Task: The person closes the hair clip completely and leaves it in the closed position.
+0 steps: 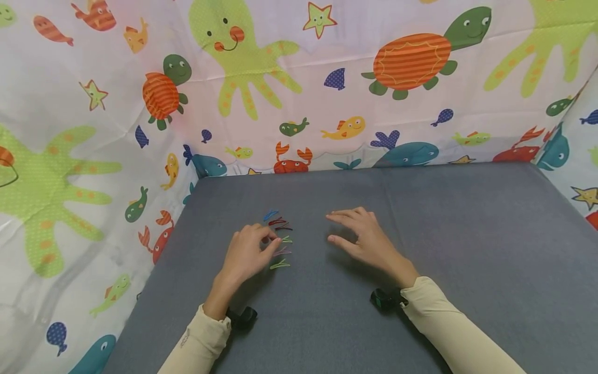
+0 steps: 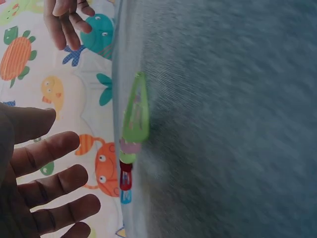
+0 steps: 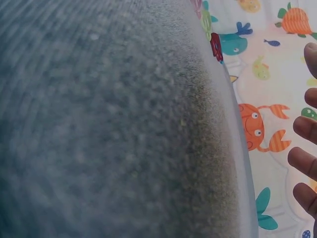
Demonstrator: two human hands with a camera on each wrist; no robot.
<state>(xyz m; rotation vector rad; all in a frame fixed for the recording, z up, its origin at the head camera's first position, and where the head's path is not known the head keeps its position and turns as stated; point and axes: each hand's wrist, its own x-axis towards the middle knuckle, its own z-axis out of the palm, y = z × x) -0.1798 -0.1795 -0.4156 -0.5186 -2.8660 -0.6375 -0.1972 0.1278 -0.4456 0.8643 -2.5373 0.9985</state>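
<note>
Several snap hair clips lie in a column on the grey table: a blue clip (image 1: pixel 270 214) at the far end, then a red clip (image 1: pixel 276 221), a dark one, a green one, a pink clip (image 1: pixel 282 251) and a nearest green clip (image 1: pixel 280 264). My left hand (image 1: pixel 248 252) hovers just left of the column, fingers loosely bent and holding nothing; it partly covers the middle clips. In the left wrist view the near green clip (image 2: pixel 136 116) looks large, apart from the fingers (image 2: pixel 54 186). My right hand (image 1: pixel 366 239) is held right of the clips, fingers spread, touching no clip.
The grey table (image 1: pixel 467 249) extends to the right of the clips. A white curtain (image 1: pixel 299 93) printed with sea animals rises behind it and along both sides. Black wrist cameras (image 1: pixel 384 300) hang at both wrists.
</note>
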